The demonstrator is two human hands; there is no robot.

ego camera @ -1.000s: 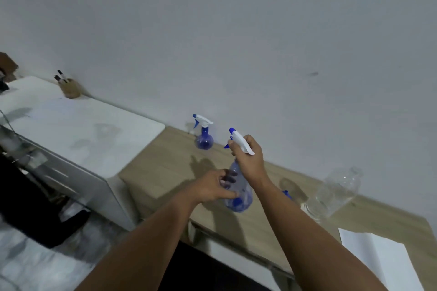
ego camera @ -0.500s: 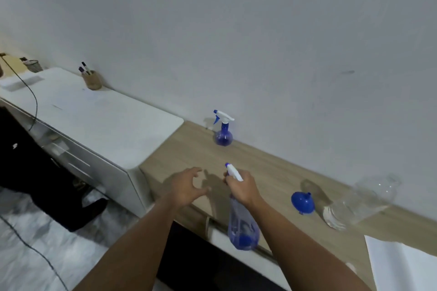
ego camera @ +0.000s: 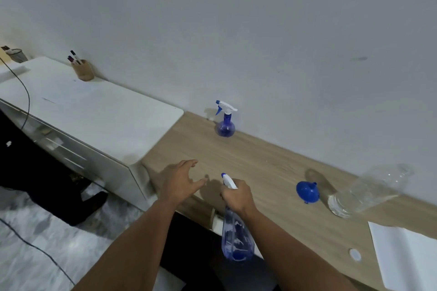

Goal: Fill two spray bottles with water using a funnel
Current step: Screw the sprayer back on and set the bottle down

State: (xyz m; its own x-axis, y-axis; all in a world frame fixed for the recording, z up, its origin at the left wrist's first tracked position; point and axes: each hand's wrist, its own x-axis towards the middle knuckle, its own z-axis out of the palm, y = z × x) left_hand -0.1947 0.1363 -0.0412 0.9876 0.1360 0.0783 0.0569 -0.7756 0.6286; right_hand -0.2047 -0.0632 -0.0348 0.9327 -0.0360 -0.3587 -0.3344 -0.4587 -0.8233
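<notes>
Right hand [ego camera: 236, 196], lower centre of frame, grips the spray head of a pale blue bottle [ego camera: 236, 241]. The bottle hangs below the fist, out past the near edge of the worktop [ego camera: 260, 160], with its white nozzle poking up and to the left out of the grip. Holding it by the head leaves the body free, probably so the other hand can steady it while the head is unscrewed.

Left hand [ego camera: 181, 181], just left of the nozzle, is spread wide, fingers splayed, and holds nothing. It hovers over the worktop's left end and reads as poised to take the bottle body.

Second bottle [ego camera: 225, 123], round and dark blue, stands upright at upper centre against the wall, spray head on. Parked well clear of the hands; looks like it waits its turn.

Funnel [ego camera: 307, 192], blue, lies on its side at right of centre, spout pointing up and right. Just right of it a clear bottle [ego camera: 364, 192] sits tilted in this wide view; likely the water source, contents hard to judge.

Small white disc [ego camera: 355, 254] and paper [ego camera: 406, 253] at lower right. Pen cup [ego camera: 83, 70] on the white cabinet [ego camera: 99, 113], upper left.

No filling started, as far as I can judge.
</notes>
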